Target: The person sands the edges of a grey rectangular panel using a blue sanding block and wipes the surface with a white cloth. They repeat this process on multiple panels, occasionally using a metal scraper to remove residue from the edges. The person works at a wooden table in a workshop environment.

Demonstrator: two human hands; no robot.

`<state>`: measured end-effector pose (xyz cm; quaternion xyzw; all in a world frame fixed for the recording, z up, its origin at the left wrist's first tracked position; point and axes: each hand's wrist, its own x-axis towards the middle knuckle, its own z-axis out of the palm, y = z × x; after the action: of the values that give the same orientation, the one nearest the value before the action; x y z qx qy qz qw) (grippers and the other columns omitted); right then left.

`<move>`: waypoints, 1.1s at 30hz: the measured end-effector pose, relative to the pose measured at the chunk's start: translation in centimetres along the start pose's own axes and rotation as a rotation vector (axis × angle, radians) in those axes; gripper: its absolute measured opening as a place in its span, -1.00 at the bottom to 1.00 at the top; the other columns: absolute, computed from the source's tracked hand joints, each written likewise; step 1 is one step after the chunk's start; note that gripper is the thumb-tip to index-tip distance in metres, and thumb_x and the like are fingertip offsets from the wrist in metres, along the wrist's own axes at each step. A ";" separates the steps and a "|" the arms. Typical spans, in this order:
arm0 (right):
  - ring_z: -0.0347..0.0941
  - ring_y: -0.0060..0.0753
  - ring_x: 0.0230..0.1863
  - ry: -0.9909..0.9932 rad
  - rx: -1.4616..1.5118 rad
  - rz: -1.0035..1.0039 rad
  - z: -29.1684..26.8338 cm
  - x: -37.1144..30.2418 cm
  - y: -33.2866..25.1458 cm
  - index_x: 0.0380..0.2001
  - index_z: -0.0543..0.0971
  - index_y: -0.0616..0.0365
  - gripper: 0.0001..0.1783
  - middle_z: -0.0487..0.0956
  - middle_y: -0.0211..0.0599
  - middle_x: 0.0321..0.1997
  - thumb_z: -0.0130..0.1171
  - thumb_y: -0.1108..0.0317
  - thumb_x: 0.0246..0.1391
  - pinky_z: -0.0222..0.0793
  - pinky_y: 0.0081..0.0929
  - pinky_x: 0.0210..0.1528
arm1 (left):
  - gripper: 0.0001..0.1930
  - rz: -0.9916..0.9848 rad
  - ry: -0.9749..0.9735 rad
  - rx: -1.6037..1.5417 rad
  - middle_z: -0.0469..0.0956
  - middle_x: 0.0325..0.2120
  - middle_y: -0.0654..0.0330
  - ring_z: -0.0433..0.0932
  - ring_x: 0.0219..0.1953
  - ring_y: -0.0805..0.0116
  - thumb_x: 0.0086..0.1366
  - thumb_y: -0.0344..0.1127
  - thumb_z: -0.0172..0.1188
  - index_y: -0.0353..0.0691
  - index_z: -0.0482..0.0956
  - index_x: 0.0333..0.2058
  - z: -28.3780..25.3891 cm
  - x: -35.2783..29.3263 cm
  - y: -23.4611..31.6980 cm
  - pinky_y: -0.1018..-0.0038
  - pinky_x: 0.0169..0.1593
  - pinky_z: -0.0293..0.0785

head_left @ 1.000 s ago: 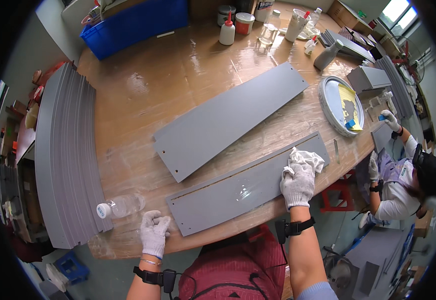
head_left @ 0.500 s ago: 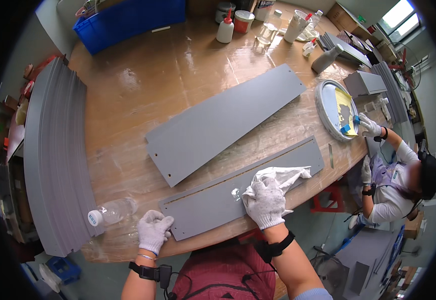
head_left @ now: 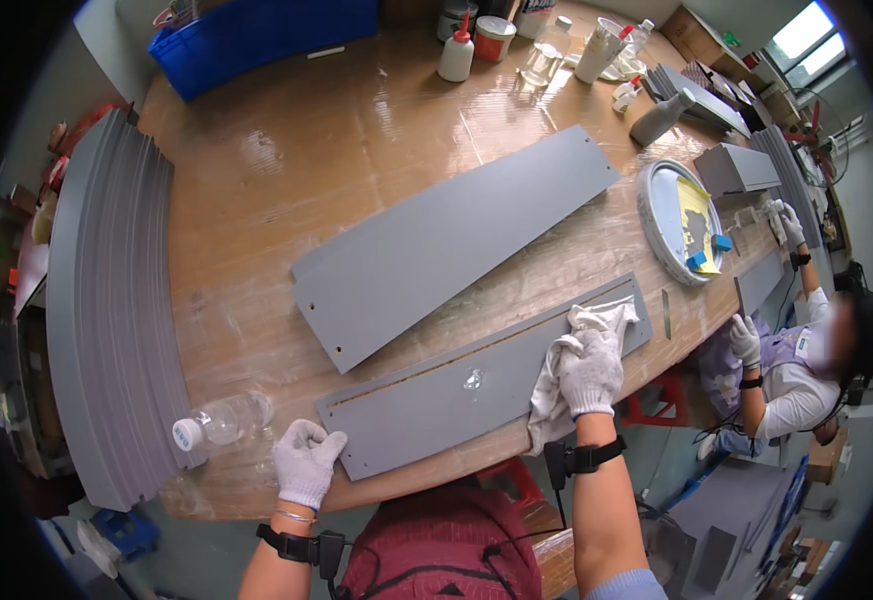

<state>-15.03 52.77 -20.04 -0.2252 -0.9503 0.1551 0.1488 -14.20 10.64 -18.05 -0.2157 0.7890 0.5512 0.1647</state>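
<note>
Near the table's front edge lies a long grey board (head_left: 427, 410) with a narrow groove along its far side and a wet, shiny patch on top. My right hand (head_left: 590, 375), in a white knit glove, presses a crumpled white cloth (head_left: 607, 315) onto the board's right part; some cloth hangs over the near edge. At the left end, my gloved left hand (head_left: 307, 462) has its fingers curled, the thumb against the board's corner; its fingertips are partly hidden. Behind lies a wider grey board (head_left: 457, 245) with holes at its ends.
Left stand stacked grey boards (head_left: 107, 310) and a lying clear bottle (head_left: 227, 422). At right are a round lid (head_left: 662, 235) with yellow sandpaper and blue blocks, and a co-worker (head_left: 797, 350) in gloves. Bottles (head_left: 457, 58) and a blue bin (head_left: 267, 45) line the back.
My right hand has slid the cloth rightward along the board, uncovering the wet patch. My left hand stays at the corner. The co-worker's hand has moved off the lid toward the back.
</note>
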 end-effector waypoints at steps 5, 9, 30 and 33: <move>0.58 0.16 -0.05 -0.238 -0.169 0.067 -1.1 -2.4 -7.6 -0.25 0.70 0.13 -0.73 0.64 -0.04 -0.14 0.22 0.19 0.12 0.47 0.01 0.12 | -0.80 0.517 0.095 0.378 0.58 -0.62 0.17 0.62 -0.56 0.32 0.15 -0.30 0.49 -0.23 0.63 -0.49 3.6 1.0 5.2 0.39 -0.39 0.53; 0.57 0.18 -0.10 -0.177 0.055 -0.394 -1.9 -6.9 -11.2 -0.28 0.73 0.08 -0.77 0.65 -0.09 -0.22 0.30 0.20 0.08 0.44 0.10 0.14 | -0.84 0.566 0.132 0.481 0.66 -0.54 0.10 0.62 -0.51 0.20 0.23 -0.25 0.42 -0.22 0.71 -0.39 4.5 3.9 6.8 0.35 -0.33 0.56; 0.62 -0.02 0.03 -0.068 -0.117 0.479 -5.2 10.0 18.3 0.04 0.72 0.14 -0.48 0.68 -0.04 -0.03 0.45 0.06 0.09 0.48 -0.18 0.16 | -0.79 0.684 0.070 0.469 0.67 -0.32 0.03 0.67 -0.32 0.09 0.13 -0.47 0.42 -0.23 0.70 -0.22 12.2 0.7 7.5 0.28 -0.17 0.61; 0.62 -0.05 -0.02 0.089 -0.021 0.479 -3.7 8.4 21.4 -0.06 0.75 0.10 -0.61 0.66 -0.11 -0.09 0.45 0.13 0.11 0.50 -0.21 0.12 | -0.55 0.774 0.307 0.698 0.56 0.06 -0.10 0.50 0.16 -0.09 0.19 -0.44 0.39 -0.27 0.61 0.08 8.9 1.1 3.3 0.11 0.28 0.41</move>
<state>-12.72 75.74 -22.67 -0.4521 -0.8640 0.1661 0.1469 -16.66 19.77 -19.01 0.0803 0.9619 0.2391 -0.1056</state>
